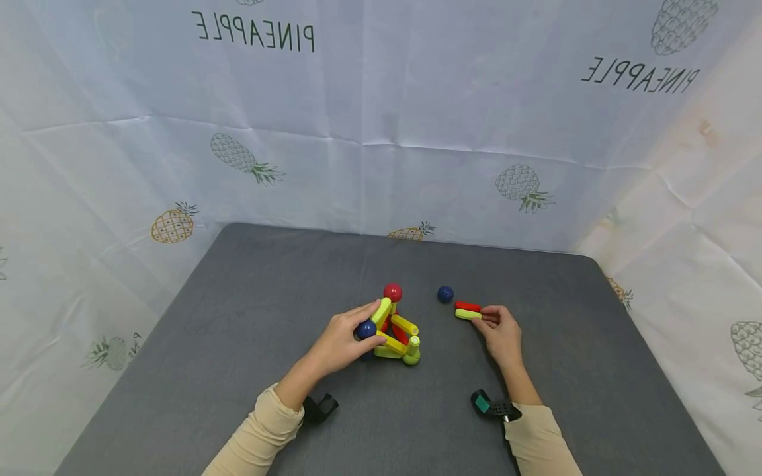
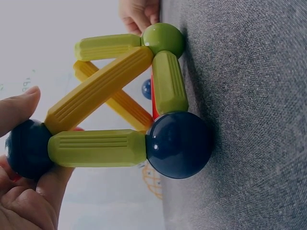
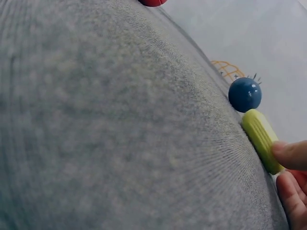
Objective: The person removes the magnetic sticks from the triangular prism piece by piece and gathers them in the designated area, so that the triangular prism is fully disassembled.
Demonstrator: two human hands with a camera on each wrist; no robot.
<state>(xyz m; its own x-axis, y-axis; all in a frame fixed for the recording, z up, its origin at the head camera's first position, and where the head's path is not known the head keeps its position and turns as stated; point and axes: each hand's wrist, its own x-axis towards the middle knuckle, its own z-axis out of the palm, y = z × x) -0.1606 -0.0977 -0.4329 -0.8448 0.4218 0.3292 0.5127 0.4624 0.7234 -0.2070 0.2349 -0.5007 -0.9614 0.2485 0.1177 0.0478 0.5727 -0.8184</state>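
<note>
My left hand (image 1: pixel 340 338) grips the upper blue ball (image 1: pixel 365 329) of a construction of magnetic sticks and balls, thumb on one side, fingers curled round the other. The construction stands on the table, with a red ball (image 1: pixel 393 292) at its far top, a green ball (image 2: pixel 164 40) and another blue ball (image 2: pixel 179 144) at its base. Yellow sticks (image 2: pixel 100 90) and green sticks (image 2: pixel 98 148) join them. On the right, my right hand (image 1: pixel 502 336) pinches the near end of a green stick (image 3: pixel 260 139) lying on the table. A red stick (image 1: pixel 467 306) lies alongside it, behind.
A loose blue ball (image 1: pixel 445 294) sits on the grey table (image 1: pixel 286 277), just left of the loose sticks. Behind the table's far edge hangs a white pineapple-print cloth (image 1: pixel 357 185). Each wrist wears a black strap, the right one (image 1: pixel 494 404) with a green patch.
</note>
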